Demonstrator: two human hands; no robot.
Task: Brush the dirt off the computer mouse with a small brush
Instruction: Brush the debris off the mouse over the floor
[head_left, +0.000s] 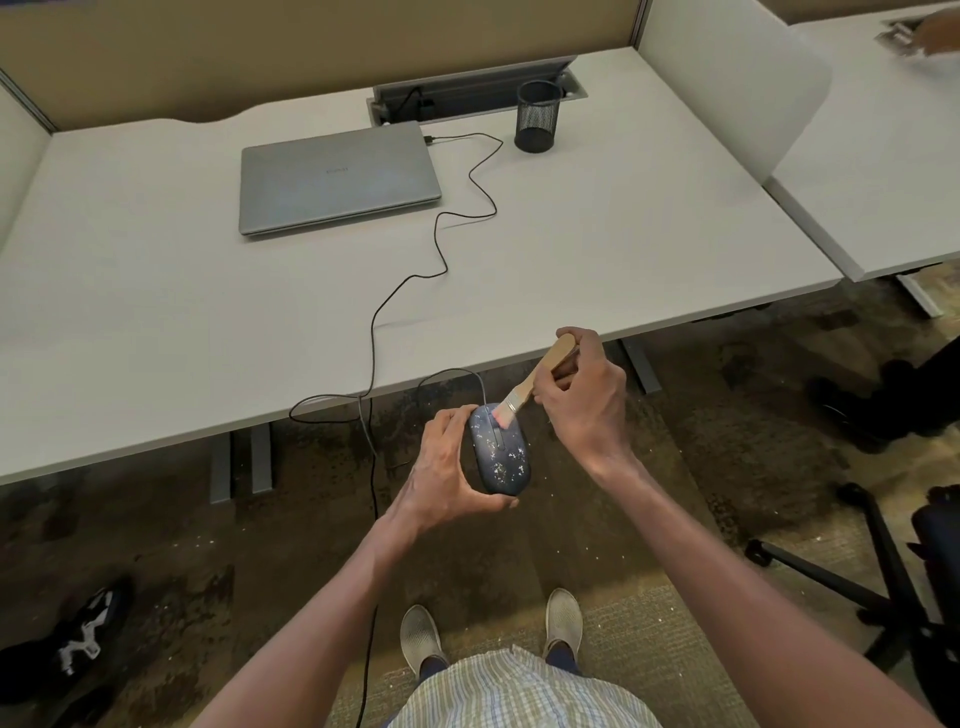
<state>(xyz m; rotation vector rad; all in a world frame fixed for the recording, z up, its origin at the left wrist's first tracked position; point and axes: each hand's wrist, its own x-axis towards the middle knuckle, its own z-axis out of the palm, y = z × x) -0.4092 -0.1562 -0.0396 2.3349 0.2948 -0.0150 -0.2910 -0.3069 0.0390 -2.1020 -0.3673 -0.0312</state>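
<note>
A dark blue wired computer mouse (500, 451), flecked with pale specks of dirt, is held in the air in front of the desk edge. My left hand (447, 467) grips it from the left and underneath. My right hand (582, 400) holds a small brush (535, 382) by its light wooden handle. The brush's pinkish bristles touch the front end of the mouse, near the scroll wheel. The mouse's black cable (441, 249) runs up over the desk to the laptop.
A shut grey laptop (337, 179) and a black mesh pen cup (538, 116) stand on the white desk (156, 312). An office chair base (872, 571) is at the right. Another person's shoe (78, 639) is at the lower left, and a hand (935, 31) at the top right.
</note>
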